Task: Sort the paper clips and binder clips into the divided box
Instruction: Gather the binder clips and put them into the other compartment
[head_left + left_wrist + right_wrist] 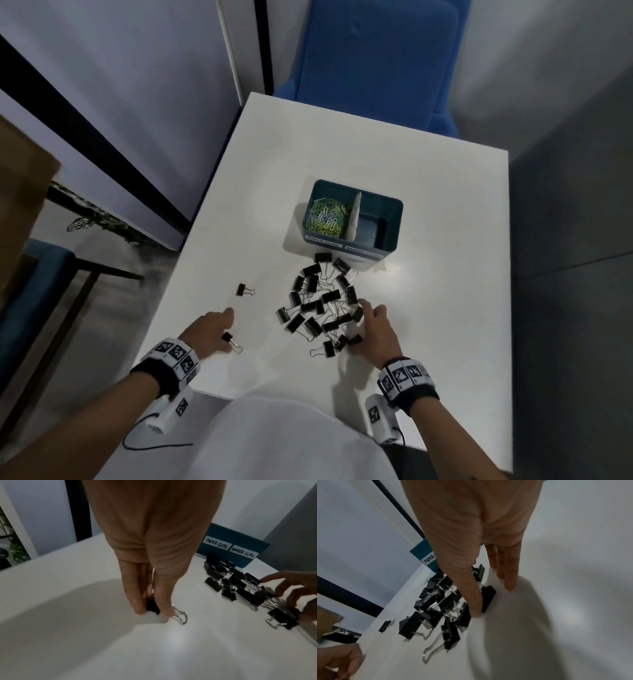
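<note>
A teal divided box [394,222] stands at the middle of the white table [445,325], labelled PAPER CLIPS and BINDER CLIPS [243,552]. Its left half holds coloured paper clips [327,216]; its right half looks empty. In front of it lies a pile of several black binder clips [320,305]. My left hand [224,330] pinches a small binder clip [152,607] against the table, left of the pile. My right hand [363,325] lies with straight fingers [509,582] on the table at the pile's right edge, thumb against a clip [488,597]. A lone binder clip [245,290] lies further left.
A blue chair [373,51] stands behind the table's far edge. A white wall panel with a dark strip [102,144] runs along the left side. The table's near edge is at my body, and bare tabletop lies right of the box.
</note>
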The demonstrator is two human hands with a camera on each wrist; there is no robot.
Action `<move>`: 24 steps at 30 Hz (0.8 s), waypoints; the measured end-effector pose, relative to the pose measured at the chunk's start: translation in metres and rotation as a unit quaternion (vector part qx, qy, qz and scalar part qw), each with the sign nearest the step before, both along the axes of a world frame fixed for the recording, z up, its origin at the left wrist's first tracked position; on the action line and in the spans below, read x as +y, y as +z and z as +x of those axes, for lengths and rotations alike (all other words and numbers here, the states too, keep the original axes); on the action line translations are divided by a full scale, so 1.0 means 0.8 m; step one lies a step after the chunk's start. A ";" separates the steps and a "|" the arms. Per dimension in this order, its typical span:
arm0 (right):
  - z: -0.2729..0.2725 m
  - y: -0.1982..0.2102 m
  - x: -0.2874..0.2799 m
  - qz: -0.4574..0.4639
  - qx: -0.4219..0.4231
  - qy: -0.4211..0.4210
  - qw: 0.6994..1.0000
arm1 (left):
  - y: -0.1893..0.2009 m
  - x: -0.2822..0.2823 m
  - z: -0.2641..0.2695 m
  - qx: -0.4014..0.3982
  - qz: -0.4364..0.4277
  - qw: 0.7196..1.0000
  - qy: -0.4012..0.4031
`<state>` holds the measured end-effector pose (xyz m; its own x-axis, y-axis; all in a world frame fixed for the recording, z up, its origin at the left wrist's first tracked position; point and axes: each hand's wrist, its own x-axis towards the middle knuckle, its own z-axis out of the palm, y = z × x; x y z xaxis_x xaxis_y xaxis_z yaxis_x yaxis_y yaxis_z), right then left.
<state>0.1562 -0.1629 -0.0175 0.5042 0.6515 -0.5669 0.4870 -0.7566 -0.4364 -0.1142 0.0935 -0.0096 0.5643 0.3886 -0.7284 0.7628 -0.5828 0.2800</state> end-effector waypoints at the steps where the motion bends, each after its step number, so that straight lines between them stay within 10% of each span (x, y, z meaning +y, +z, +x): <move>1: -0.003 0.000 0.004 0.007 0.002 -0.002 1.000 | -0.003 -0.006 0.007 -0.020 -0.005 1.000 0.004; 7: -0.021 -0.002 0.022 0.074 0.024 -0.034 0.996 | -0.006 -0.048 0.066 -0.179 -0.077 0.980 0.046; 10: -0.014 0.004 0.023 0.068 0.004 -0.036 0.997 | 0.005 -0.044 0.078 -0.243 0.058 0.965 0.076; 15: 0.013 0.017 0.042 0.052 -0.024 -0.043 0.997 | 0.007 -0.009 0.058 -0.049 0.146 0.980 0.129; 24: 0.014 0.011 0.143 0.009 -0.085 0.109 0.990 | -0.009 -0.075 0.082 -0.041 0.122 0.988 -0.081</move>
<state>0.1675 -0.0486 -0.0088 0.4370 0.7650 -0.4731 0.7054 -0.6178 -0.3473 -0.0487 0.0335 -0.0170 0.6867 0.4474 -0.5729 0.6346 -0.7534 0.1723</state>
